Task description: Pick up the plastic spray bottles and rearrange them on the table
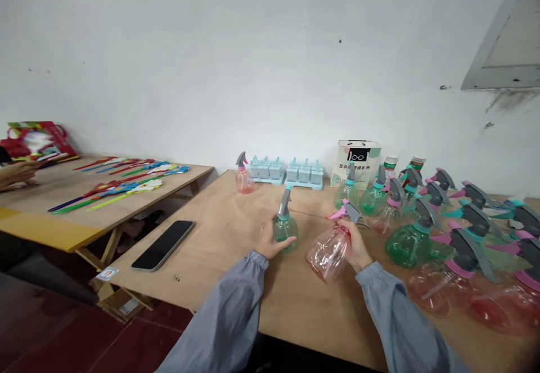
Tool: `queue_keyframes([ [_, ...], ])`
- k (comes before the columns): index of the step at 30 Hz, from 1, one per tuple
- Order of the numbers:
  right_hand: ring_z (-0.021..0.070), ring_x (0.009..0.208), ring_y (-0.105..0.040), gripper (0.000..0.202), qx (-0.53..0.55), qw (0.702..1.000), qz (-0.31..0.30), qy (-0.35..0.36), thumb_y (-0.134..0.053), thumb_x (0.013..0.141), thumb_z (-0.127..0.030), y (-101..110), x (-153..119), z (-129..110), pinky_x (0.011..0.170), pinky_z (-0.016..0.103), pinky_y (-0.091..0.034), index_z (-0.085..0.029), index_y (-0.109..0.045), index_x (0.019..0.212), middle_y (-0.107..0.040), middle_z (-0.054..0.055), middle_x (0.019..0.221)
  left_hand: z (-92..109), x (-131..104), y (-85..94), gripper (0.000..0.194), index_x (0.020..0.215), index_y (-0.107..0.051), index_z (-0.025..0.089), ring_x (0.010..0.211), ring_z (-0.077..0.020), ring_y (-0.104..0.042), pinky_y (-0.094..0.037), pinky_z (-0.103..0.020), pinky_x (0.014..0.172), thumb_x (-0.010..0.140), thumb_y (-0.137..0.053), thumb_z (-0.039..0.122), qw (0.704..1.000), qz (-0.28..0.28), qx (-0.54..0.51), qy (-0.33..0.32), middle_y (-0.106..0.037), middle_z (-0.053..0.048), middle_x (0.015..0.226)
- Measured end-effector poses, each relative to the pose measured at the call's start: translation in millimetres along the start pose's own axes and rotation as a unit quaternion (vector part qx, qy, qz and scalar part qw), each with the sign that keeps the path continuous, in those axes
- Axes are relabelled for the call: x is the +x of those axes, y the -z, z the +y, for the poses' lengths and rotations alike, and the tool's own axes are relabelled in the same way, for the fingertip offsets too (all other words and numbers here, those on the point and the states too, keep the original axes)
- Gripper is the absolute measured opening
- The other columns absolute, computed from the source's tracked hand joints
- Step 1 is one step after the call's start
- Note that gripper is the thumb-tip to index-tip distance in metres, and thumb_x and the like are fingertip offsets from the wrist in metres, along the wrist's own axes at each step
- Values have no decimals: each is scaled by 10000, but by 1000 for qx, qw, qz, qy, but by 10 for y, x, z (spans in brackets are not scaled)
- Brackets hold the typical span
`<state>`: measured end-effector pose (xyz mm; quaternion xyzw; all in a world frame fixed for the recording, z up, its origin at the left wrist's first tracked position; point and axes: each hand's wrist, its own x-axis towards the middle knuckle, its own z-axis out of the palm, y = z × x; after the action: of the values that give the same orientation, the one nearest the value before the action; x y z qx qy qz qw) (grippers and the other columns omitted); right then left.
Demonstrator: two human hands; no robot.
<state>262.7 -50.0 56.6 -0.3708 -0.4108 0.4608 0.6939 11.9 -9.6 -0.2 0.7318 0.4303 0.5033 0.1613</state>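
Observation:
A green spray bottle [287, 228] with a grey and teal trigger head stands upright on the wooden table, and my left hand [269, 241] is closed round its left side. My right hand [356, 243] grips a pink clear spray bottle [327, 252] near its neck. That bottle is tilted, its pink and grey trigger head pointing up. To the right crowd several more green and pink spray bottles, among them a green one [407, 245] and a pink one [430, 286]. Another pink spray bottle [243, 180] stands alone at the back.
Two pale blue ice-pop moulds [304, 176] sit by the wall, beside a printed paper bag [354, 165]. A phone [163, 245] lies at the left of my table [223, 288]. On a neighbouring table are colourful hand-shaped sticks [122, 190], with another person's hand [19, 175] at its far left.

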Motion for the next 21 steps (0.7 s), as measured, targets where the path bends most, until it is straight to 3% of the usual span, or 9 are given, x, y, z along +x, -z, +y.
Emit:
queue_keyframes([
  [6,238,814,-687,268,16,998,-31,-49,-722,623,-461,-52,-76,-45,708,354,-534,-259,-652,785,-727,7,769,2,1,13,788,1312,-443,185,1166,-346,-601,-461,-566,1016,677,-796,489,1000,-12,8,-1,-611,-138,1219],
  [11,184,712,-664,272,24,999,24,-36,-781,563,-425,-43,-71,-21,669,299,-536,-257,-627,711,-688,-23,688,50,1,13,794,1307,-445,182,1166,-342,-602,-452,-558,1024,668,-802,488,1000,-3,3,5,-613,-139,1215],
  [17,225,853,-691,365,19,999,-13,-43,-799,567,-416,-53,-88,-53,735,345,-563,-264,-675,874,-731,2,829,3,2,-2,795,1322,-434,205,1204,-335,-579,-431,-547,1057,677,-794,499,1000,-13,-10,7,-602,-123,1249],
  [21,218,773,-688,364,-14,1000,8,-3,-768,605,-455,-29,-62,-13,703,350,-562,-257,-680,897,-722,6,777,-11,3,-2,786,1312,-444,197,1195,-338,-584,-443,-549,1043,679,-795,501,1000,-14,-11,4,-606,-129,1229],
])
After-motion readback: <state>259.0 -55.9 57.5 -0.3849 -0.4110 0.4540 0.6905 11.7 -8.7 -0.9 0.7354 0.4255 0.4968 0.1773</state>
